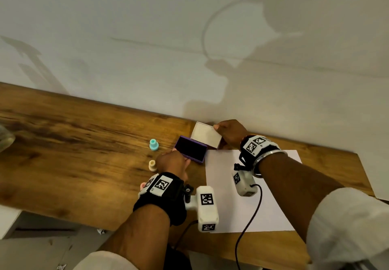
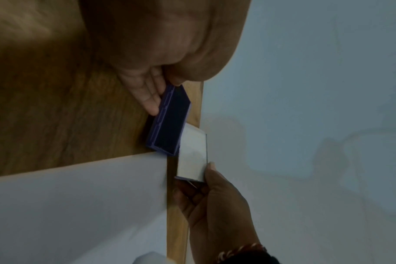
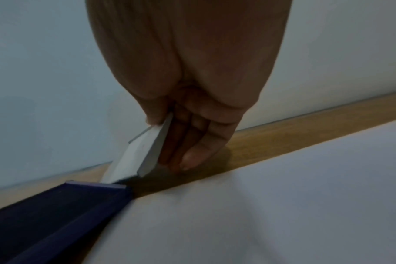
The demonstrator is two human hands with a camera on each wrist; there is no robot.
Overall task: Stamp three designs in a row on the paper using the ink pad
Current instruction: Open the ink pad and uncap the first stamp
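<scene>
The purple ink pad (image 1: pixel 191 149), its dark pad exposed, is held at its near end by the left hand (image 1: pixel 172 161), fingers curled round the case. Its white lid (image 1: pixel 206 135), tilted up, is pinched between thumb and fingers of the right hand (image 1: pixel 230 133). The paper (image 1: pixel 248 204) lies under the right wrist. A teal stamp (image 1: pixel 153 144) and a cream stamp (image 1: pixel 152 165) stand just left of the left hand.

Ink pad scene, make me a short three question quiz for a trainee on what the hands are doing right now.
1. True or false: the paper already carries a stamped design.
2. Which hand holds the lid of the ink pad?
A. left hand
B. right hand
3. Fill in: the teal stamp and cream stamp stand on the ____, left of the ink pad.

Key: 1 false; 2 B; 3 table.
</scene>
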